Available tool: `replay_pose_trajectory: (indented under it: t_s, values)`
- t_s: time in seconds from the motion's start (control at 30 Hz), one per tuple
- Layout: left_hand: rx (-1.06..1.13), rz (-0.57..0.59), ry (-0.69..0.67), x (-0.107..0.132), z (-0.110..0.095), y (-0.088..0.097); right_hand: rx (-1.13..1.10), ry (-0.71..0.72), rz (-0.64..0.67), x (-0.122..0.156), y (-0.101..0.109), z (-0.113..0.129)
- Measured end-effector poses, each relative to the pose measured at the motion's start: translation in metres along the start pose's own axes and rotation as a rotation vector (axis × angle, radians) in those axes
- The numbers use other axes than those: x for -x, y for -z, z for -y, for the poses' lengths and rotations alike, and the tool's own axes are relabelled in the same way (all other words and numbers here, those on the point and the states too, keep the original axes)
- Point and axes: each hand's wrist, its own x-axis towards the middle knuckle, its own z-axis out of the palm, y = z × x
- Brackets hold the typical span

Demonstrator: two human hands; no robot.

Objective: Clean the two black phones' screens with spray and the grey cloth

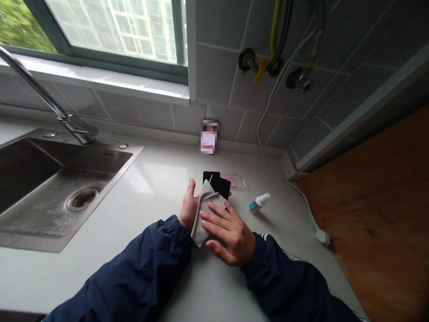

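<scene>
My left hand point(189, 208) is palm up with its thumb raised, supporting a flat black phone-like slab point(221, 186) from below. Over the slab's near part lies a folded grey cloth point(203, 226), which hides most of the palm. My right hand point(233, 235) rests on the cloth from above, fingers stretched out flat and thumb apart. A second black rectangle point(208, 175) shows just behind the slab; whether it lies on the counter or in the hand I cannot tell. Beyond them is a clear plastic case point(239, 180) with something pink in it.
A small white-capped spray bottle point(258, 204) stands right of my hands. A phone with a lit screen point(208, 138) leans on the tiled wall. To the left is a steel sink point(134, 154) with a faucet point(75, 127). A white cable point(284, 179) runs along the right side to a plug point(322, 237).
</scene>
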Motion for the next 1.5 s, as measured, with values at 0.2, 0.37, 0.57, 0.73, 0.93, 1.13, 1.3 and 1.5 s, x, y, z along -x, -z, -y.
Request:
replay_pose_trajectory:
  t_s: [0.2,0.37,0.57,0.73,0.93,1.13,1.3,1.5]
  values:
    - [0.031,-0.011,-0.019,0.003,-0.005,-0.001,-0.071,0.057,-0.138,-0.003,0.001,0.009]
    - [0.000,-0.005,-0.035,0.005,-0.003,-0.007,-0.127,-0.053,-0.341,-0.003,0.005,0.009]
    - [-0.064,0.028,-0.020,0.006,-0.004,0.003,-0.083,0.027,-0.256,-0.003,0.002,0.015]
    - [-0.081,0.058,-0.017,0.004,-0.005,0.009,-0.076,0.045,-0.217,-0.003,-0.001,0.016]
    - [-0.048,0.029,-0.079,0.001,0.001,0.001,-0.034,-0.018,-0.240,-0.003,0.002,0.006]
    - [-0.064,-0.008,-0.183,-0.001,0.006,-0.002,0.025,-0.116,-0.220,-0.004,0.002,-0.002]
    - [-0.048,0.024,-0.165,-0.001,0.007,0.000,0.066,-0.163,-0.226,-0.003,0.000,-0.002]
    - [-0.075,0.039,-0.155,-0.001,0.009,-0.003,0.143,-0.202,-0.157,0.000,-0.002,-0.003]
